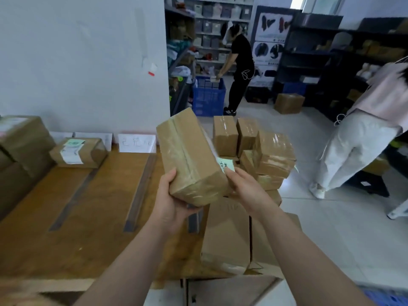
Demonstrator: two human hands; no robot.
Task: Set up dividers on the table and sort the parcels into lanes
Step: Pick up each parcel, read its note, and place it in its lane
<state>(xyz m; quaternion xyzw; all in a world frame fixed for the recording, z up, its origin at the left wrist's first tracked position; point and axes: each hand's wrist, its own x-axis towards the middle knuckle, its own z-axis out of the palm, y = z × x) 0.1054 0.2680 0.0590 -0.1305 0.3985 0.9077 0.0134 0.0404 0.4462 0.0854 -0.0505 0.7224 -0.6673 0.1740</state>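
Left hand [170, 195] and right hand [245, 186] grip a taped brown parcel [189, 155] with green note [225, 165].

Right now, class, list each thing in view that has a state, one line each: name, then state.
held parcel, taped shut, tilted, held above the table
left hand, grips the held parcel's near end
right hand, grips its right side, thumb at the green note
green note, stuck on the held parcel
dividers, lying flat on the table
labelled parcel, lying flat at the table's far edge
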